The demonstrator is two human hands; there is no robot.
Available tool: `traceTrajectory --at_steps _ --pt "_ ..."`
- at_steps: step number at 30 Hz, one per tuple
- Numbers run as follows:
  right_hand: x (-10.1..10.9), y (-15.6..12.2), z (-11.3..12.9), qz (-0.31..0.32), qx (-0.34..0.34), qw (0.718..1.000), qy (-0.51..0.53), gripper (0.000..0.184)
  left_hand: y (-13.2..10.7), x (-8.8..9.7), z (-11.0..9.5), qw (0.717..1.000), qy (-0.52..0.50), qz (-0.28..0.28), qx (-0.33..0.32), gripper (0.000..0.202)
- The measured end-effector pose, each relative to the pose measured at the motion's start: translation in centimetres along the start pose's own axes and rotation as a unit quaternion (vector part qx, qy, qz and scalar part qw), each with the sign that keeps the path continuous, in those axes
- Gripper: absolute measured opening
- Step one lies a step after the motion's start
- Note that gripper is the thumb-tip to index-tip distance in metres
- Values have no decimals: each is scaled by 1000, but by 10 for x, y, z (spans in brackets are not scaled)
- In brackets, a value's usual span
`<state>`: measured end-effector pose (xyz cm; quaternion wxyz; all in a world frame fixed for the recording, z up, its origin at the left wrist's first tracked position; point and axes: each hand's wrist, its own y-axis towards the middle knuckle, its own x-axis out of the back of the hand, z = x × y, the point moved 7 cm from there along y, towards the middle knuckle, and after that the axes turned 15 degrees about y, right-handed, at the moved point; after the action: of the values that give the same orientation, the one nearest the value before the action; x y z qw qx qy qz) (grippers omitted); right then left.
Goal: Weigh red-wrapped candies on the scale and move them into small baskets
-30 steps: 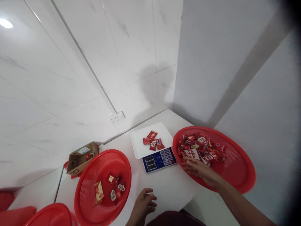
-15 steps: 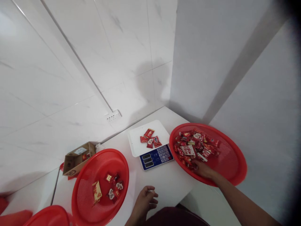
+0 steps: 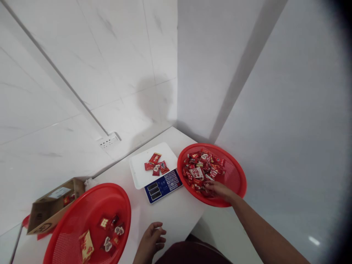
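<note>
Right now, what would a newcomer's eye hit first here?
The two bright red baskets: the right basket heaped with mostly red packets, the left basket, at lower left, with only a few packets. Between them sits a blue-and-white scale with four small red packets on top. Then the hands: the right hand among the heaped packets, the left hand at bottom centre.

We look out through one camera worn on the head, facing forward and down across the table [image 3: 176, 214] from its near edge. Its far corner, where the tiled wall [image 3: 118, 55] meets the grey wall [image 3: 247, 80], sits about mid-view. We are close: our clothing [image 3: 189, 255] shows at the bottom, and the table's near left part is cut off.
</note>
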<state>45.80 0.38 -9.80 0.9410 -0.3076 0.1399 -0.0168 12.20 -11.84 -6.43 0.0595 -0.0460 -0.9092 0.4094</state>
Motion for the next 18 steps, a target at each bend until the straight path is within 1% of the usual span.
traceTrajectory --at_steps 3,5,8,10,12,14,16,18 --pt "1 -8 1 -25 -38 997 69 15 1 -1 -1 1000 5 -2 -3 44" --pt "-3 -13 3 -30 -63 992 104 15 2 -2 0 1000 8 1 -5 43" --pt "-18 -20 9 -7 -69 989 130 15 3 -1 3 1000 9 -3 0 43" --pt "-33 -26 14 14 -64 989 134 17 2 0 3 1000 12 -4 -2 44" --pt "-57 -35 19 62 -56 989 124 20 -2 0 -2 1000 27 -9 -12 45" --pt "-90 -47 21 151 -53 982 97 26 -7 -2 -15 998 44 -19 -37 47" --pt "-128 -64 16 256 -71 963 53 32 -14 -8 -32 996 49 -21 -69 52" --pt "-162 -82 4 341 -108 934 2 36 -19 -17 -52 994 44 -7 -103 55"
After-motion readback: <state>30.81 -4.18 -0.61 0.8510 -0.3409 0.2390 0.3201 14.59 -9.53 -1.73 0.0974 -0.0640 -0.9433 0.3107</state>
